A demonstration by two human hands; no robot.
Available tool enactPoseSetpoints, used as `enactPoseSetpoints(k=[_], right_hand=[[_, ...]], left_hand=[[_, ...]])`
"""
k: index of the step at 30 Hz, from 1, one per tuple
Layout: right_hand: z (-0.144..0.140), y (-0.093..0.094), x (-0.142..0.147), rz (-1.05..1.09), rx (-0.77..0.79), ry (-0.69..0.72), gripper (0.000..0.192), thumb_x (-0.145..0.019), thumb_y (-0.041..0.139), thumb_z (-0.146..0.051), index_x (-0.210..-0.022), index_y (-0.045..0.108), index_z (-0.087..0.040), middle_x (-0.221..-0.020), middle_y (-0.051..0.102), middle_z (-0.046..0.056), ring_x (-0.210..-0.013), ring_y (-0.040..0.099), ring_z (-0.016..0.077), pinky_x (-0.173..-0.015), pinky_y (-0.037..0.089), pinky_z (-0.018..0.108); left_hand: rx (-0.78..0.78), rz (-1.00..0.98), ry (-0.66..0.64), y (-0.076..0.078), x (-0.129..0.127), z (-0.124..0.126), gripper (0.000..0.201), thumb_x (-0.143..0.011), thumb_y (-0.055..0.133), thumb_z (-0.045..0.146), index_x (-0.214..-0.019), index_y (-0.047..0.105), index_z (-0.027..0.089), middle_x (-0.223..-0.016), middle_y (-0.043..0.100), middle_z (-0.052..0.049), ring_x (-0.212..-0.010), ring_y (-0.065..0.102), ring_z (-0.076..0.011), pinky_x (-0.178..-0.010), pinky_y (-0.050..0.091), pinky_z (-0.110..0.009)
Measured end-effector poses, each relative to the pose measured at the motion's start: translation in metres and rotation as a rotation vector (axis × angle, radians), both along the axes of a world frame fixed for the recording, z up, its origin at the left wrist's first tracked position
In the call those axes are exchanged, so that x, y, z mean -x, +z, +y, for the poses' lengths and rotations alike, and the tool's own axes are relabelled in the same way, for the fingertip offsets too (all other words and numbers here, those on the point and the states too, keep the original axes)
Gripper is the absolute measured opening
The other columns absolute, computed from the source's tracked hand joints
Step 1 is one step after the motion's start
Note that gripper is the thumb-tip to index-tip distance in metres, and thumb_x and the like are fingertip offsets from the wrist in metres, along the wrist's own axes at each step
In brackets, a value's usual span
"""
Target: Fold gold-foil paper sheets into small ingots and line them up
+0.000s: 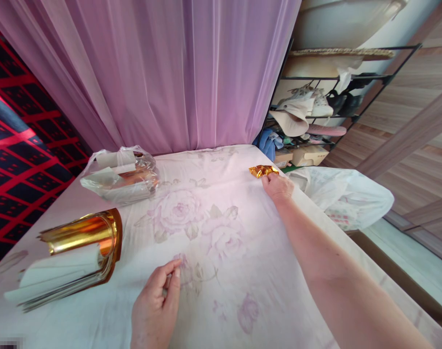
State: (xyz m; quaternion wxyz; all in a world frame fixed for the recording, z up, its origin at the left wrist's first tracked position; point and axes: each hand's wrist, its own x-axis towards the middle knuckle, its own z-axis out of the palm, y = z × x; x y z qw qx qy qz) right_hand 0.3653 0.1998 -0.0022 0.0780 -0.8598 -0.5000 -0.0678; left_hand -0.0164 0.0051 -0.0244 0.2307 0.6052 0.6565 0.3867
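My right hand reaches out to the table's far right edge, its fingers closed at the near side of a small, crumpled-looking piece of shiny gold foil. The fingertips themselves are hidden behind the hand. Low in the middle of the view, my left hand hovers over the flowered cloth, thumb and fingertips brought together with nothing visible between them. To its left lies a curled stack of gold foil sheets with pale backing sheets folded out.
A clear plastic bag with rolled sheets sits at the back left of the cloth-covered table. Purple curtain hangs behind. Past the right edge are a white plastic bag and a shoe rack.
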Motion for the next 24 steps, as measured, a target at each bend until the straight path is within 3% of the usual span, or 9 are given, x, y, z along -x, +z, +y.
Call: enactPoseSetpoints(k=[6,15,24], right_hand=[[0.005,-0.002,0.007,0.023,-0.019,-0.022,0.052,-0.096,0.037,-0.055,-0.099,0.075,-0.019,-0.097,0.072,0.014,-0.095,0.066,0.0289,-0.081,0.048,0.038],[0.011,0.002,0.014,0.048,0.004,-0.013,0.05,-0.096,0.039,-0.054,-0.1,0.076,-0.02,-0.102,0.071,0.015,-0.096,0.065,0.0289,-0.082,0.049,0.04],[0.013,-0.001,0.018,0.057,0.012,-0.024,0.042,-0.096,0.039,-0.039,-0.108,0.075,-0.021,-0.104,0.071,0.015,-0.097,0.065,0.0284,-0.084,0.05,0.04]], left_hand=[[-0.016,0.017,-0.011,-0.001,0.001,0.0,0.038,-0.085,0.051,0.055,-0.095,0.072,0.026,-0.093,0.077,-0.003,-0.065,0.071,-0.0175,-0.061,0.059,-0.028],[-0.049,0.03,-0.021,-0.001,0.001,0.0,0.035,-0.085,0.052,0.053,-0.094,0.073,0.026,-0.093,0.078,-0.003,-0.064,0.071,-0.0167,-0.058,0.059,-0.026],[-0.051,0.022,-0.017,-0.002,0.002,-0.001,0.035,-0.085,0.053,0.053,-0.095,0.073,0.026,-0.093,0.077,-0.002,-0.065,0.072,-0.0165,-0.058,0.059,-0.026]])
